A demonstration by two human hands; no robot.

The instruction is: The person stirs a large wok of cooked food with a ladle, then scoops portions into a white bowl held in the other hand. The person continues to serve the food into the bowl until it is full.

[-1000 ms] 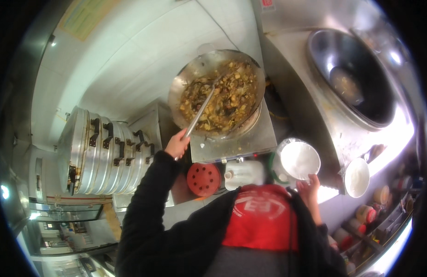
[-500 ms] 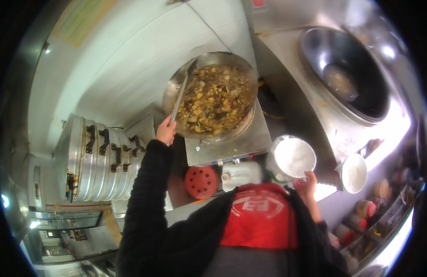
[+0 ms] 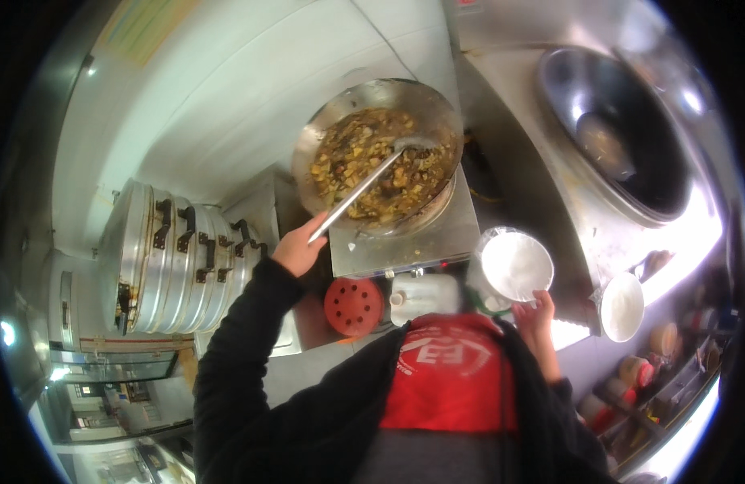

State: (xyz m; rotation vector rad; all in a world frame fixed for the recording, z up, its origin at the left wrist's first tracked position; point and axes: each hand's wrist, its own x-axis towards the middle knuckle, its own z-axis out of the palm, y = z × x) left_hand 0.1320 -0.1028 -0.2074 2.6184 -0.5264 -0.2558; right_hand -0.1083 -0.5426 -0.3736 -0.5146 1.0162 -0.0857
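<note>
My left hand is wrapped round the end of a long-handled metal ladle. Its head dips among the pieces of food, a brown and yellow stew-like mix in a big round wok. My right hand pinches the near rim of a white bowl lined with clear plastic, at the wok's lower right. The bowl's inside looks bright, and no food can be made out in it.
The wok stands on a steel burner. Before it are a red, holed stool and a whitish jug. Stacked steamers stand left. At right are a large dark wok and another white bowl.
My left hand has swung the ladle's head from the wok's upper left rim rightward into the food. My right hand stays at the bowl's rim. The whole view has shifted slightly.
</note>
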